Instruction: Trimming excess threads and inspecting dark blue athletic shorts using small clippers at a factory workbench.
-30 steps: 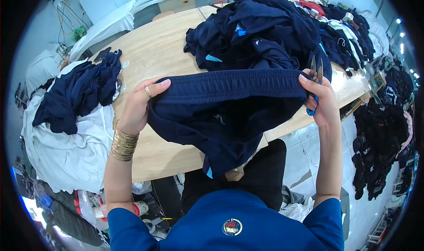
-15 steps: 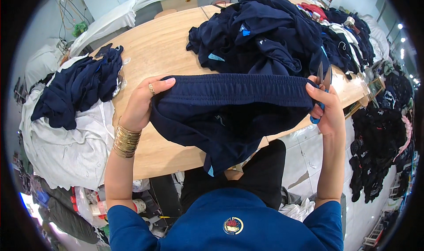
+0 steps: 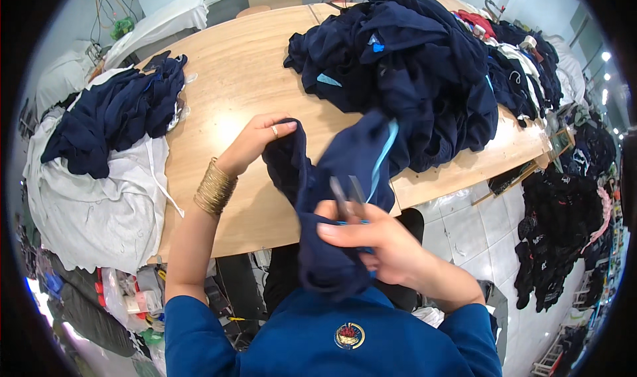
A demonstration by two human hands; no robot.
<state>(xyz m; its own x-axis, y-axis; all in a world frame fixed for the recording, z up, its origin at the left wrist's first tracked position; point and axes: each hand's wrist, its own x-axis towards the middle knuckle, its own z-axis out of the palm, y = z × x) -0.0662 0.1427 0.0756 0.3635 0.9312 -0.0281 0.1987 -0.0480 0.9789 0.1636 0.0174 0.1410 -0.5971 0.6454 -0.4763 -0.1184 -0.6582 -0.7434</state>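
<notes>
Left hand pinches the upper edge of a navy garment over the desk, fingers closed on the cloth; right hand, nearer the body, grips the bunched lower part of the same garment together with small snips, blades pointing away. Beyond both hands lies a large heap of dark clothes, touching the garment's far end; well off to the left of the left hand sits a smaller navy pile on white cloth
</notes>
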